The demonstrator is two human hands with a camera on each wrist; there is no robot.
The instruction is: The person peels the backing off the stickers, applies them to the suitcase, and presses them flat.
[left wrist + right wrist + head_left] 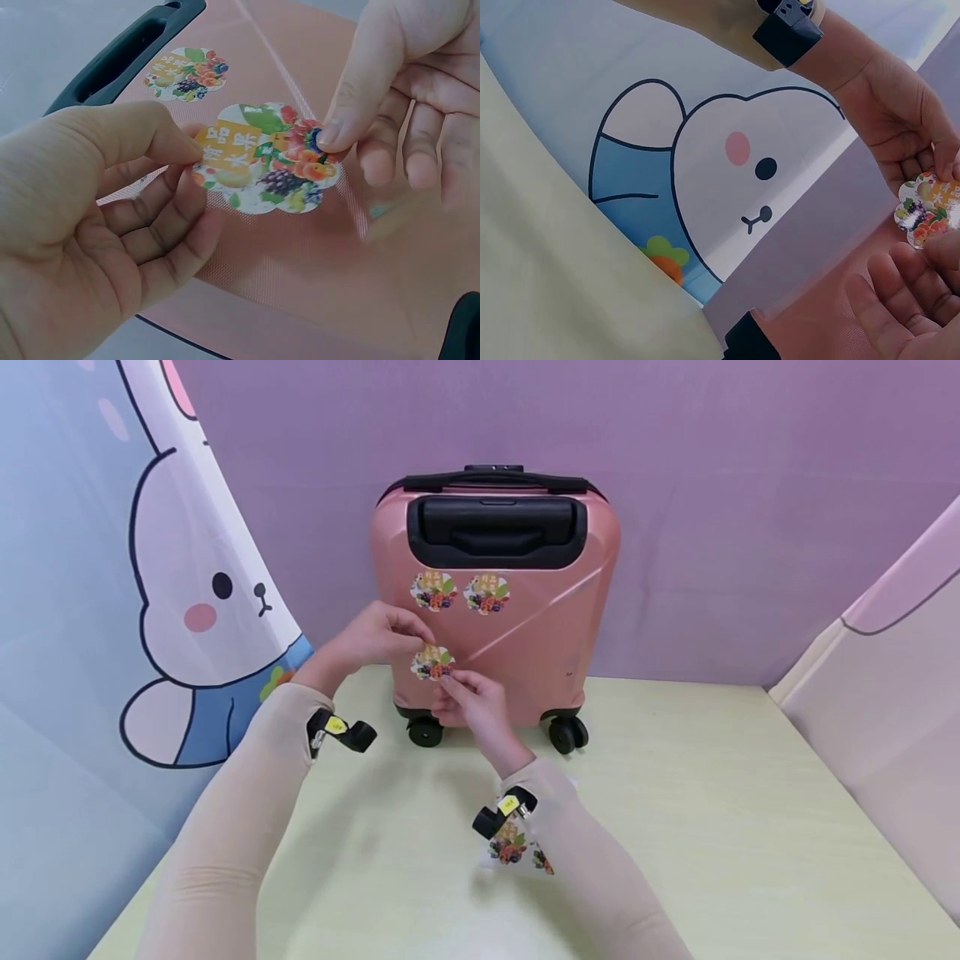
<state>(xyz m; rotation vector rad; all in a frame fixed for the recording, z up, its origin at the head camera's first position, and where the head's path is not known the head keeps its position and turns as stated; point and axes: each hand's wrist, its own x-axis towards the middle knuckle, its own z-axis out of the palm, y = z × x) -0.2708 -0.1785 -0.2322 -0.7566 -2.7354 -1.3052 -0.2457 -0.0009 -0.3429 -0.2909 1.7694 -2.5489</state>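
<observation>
A pink suitcase [532, 660] stands upright with two fruit-print stickers [487, 594] side by side below its black handle recess. In front of its shell, below the left one, both hands hold a third fruit sticker [262, 159] with a scalloped edge. My left hand [378, 633] pinches its upper edge between thumb and forefinger. At the opposite edge, my right hand [477, 700] grips it with the thumb on the printed face; the fingers behind are partly hidden. Whether the sticker touches the shell I cannot tell.
On the pale tabletop [675, 793], a sheet with more fruit stickers [508, 846] lies partly under the right forearm. The suitcase's black wheels [425, 732] rest on the table. A purple backdrop [712, 527] and a cartoon-printed cloth [202, 568] hang behind and to the left.
</observation>
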